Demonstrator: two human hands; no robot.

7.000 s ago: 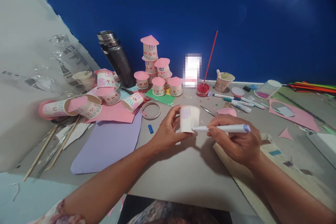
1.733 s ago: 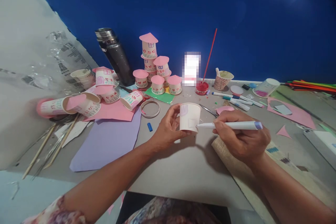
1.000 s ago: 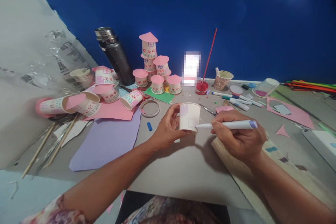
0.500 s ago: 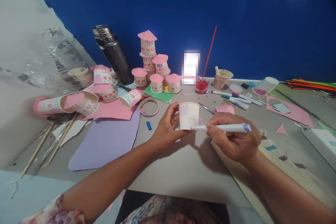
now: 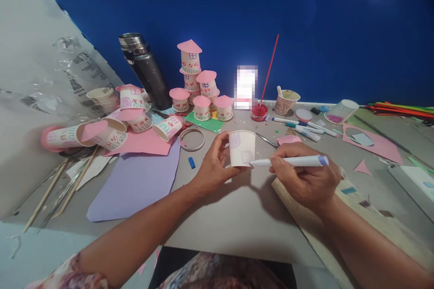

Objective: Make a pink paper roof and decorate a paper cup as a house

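Observation:
A white paper cup (image 5: 242, 148) is held upright above the table by my left hand (image 5: 218, 160), fingers behind it and thumb under its base. Pale purple marks show on its upper left, and a faint square outline sits low on its front. My right hand (image 5: 305, 174) grips a white marker pen (image 5: 298, 161) with a purple end. The pen's tip is at the cup's lower right edge; whether it touches I cannot tell. Behind the cup lie scissors (image 5: 266, 140) and a pink paper disc (image 5: 289, 139).
Decorated paper cups with pink cone roofs (image 5: 190, 56) stand stacked at the back. A dark flask (image 5: 149, 72) leans behind them. Purple paper (image 5: 139, 185) and a tape roll (image 5: 191, 139) lie left. Several markers (image 5: 305, 127), a patterned cup (image 5: 285, 102) and pink scraps (image 5: 383, 144) are on the right.
The cup now shows a fuller square outline low on its front. The pen has shifted slightly right, its tip at the cup's lower right edge. The view moved a little.

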